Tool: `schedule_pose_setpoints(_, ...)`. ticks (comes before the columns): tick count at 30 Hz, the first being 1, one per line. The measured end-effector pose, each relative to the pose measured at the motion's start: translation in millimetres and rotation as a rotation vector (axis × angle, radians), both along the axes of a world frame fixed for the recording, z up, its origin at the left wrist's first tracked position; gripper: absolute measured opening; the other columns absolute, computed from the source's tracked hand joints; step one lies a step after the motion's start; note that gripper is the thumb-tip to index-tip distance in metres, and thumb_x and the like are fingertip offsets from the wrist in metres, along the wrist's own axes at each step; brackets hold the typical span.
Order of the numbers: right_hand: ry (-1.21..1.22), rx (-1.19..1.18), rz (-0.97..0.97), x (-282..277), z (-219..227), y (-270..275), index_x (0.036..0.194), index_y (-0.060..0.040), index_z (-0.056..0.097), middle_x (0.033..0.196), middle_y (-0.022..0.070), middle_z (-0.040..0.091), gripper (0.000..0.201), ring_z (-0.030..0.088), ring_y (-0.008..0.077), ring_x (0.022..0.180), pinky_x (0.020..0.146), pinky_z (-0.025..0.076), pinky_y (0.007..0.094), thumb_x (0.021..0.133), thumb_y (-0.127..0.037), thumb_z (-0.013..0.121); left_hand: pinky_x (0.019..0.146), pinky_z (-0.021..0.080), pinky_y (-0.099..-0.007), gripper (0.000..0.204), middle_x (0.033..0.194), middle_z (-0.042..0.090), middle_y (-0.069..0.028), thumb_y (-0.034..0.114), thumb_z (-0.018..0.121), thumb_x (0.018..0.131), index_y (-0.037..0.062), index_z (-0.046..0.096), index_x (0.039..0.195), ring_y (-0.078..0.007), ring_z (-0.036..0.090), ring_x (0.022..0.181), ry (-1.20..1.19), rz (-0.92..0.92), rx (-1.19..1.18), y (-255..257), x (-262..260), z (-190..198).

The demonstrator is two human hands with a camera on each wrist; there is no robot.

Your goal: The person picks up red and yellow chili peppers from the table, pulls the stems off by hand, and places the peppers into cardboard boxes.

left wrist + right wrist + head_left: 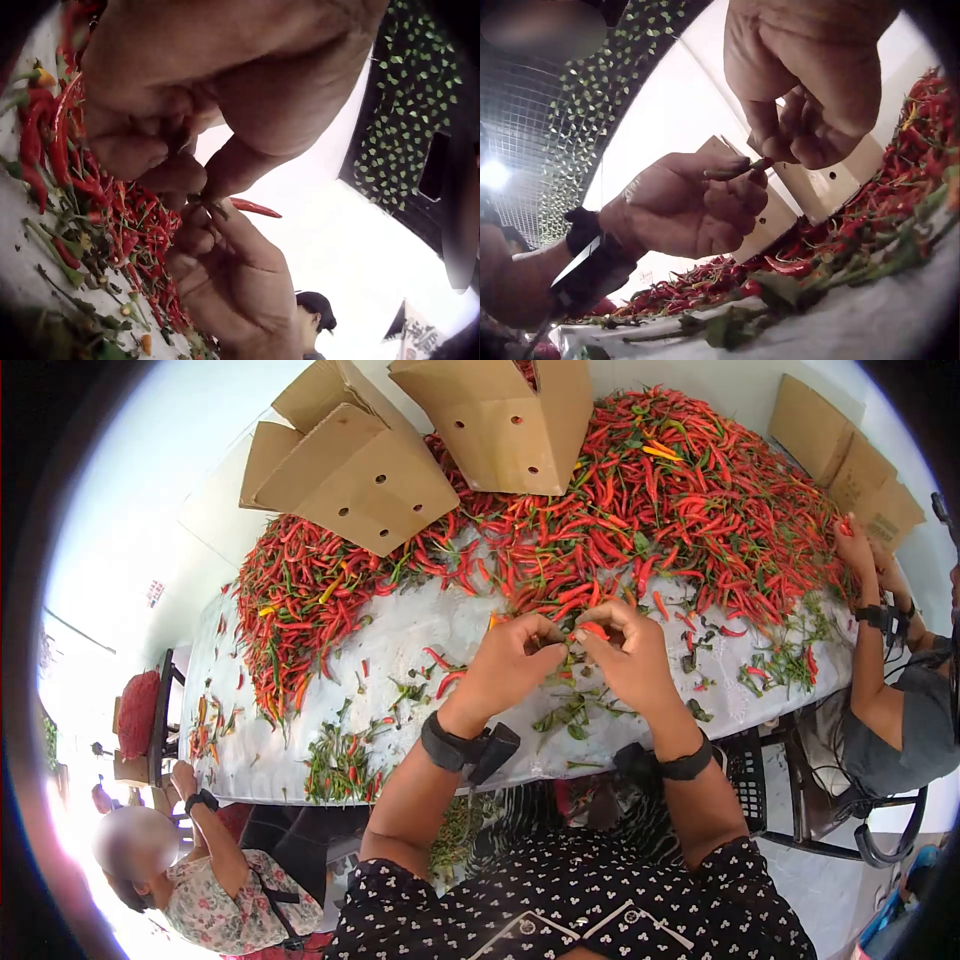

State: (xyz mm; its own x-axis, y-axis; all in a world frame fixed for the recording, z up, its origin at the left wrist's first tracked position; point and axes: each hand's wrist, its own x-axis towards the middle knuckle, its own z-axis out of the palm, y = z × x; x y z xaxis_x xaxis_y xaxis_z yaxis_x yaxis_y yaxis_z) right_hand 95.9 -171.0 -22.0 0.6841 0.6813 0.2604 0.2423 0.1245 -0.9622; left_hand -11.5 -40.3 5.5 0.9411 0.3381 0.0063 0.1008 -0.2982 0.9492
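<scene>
My left hand (503, 668) and right hand (636, 660) meet over the table in front of the heap, fingertips almost together. Between them is a red chili pepper (594, 630). The right hand holds its body, mostly hidden by the fingers; a slim red tip (256, 208) sticks out in the left wrist view. In the right wrist view, the left thumb and forefinger pinch its green stem (759, 166). Behind the hands rises a large heap of red chili peppers (690, 490). Below them, green stems and leaves (570, 715) lie scattered on the pale tablecloth (510, 745).
Two cardboard boxes (360, 485) with round holes stand tilted on the heap; another carton (850, 465) is at the far right. Piles of stems (340, 765) lie along the near edge. One person (225, 890) sits at left, another person (900, 710) at right, hands at the peppers.
</scene>
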Motion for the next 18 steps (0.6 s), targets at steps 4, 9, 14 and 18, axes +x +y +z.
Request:
schedule_pose_setpoints(4,0.023,-0.011,-0.020,5.0,-1.0,-2.4,0.089,0.0011,0.057,0.073,0.0037,0.059,0.012,0.052,0.0055,0.059,0.052,0.041,0.0202,0.080,-0.004,0.062,0.056,0.041,-0.0228,0.014,0.071,0.057,-0.0009,0.010,0.058,0.078,-0.0029,0.058,0.084,-0.0049,0.048,0.064,0.023,-0.007,0.045,-0.1,7.3,-5.3)
schedule_pose_setpoints(9,0.014,-0.010,-0.035,1.7,2.5,-3.7,0.086,0.0007,0.056,0.070,0.0028,0.058,0.010,0.051,0.0050,0.058,0.051,0.040,0.0196,0.079,-0.004,0.062,0.058,0.041,-0.0232,0.014,0.072,0.058,-0.0019,0.009,0.057,0.079,-0.0037,0.059,0.085,-0.0054,0.048,0.066,-0.030,0.048,-0.009,-2.3,7.5,-5.5)
schedule_pose_setpoints(14,0.094,0.023,0.009,-2.4,1.5,-3.6,0.086,0.0010,0.056,0.068,0.0029,0.057,0.011,0.052,0.0063,0.057,0.052,0.042,0.0209,0.080,-0.006,0.062,0.056,0.040,-0.0214,0.012,0.071,0.056,0.0006,0.008,0.056,0.080,-0.0016,0.058,0.087,-0.0041,0.047,0.064,-0.071,0.017,0.048,2.5,3.9,-10.0)
schedule_pose_setpoints(18,0.274,0.093,0.075,-1.6,2.3,-4.3,0.085,0.0001,0.056,0.068,0.0022,0.057,0.007,0.051,0.0061,0.057,0.049,0.040,0.0210,0.081,-0.004,0.060,0.054,0.036,-0.0188,0.009,0.071,0.053,0.0040,0.008,0.055,0.082,0.0014,0.058,0.087,-0.0019,0.044,0.063,-0.075,-0.037,0.009,4.2,0.8,-8.4)
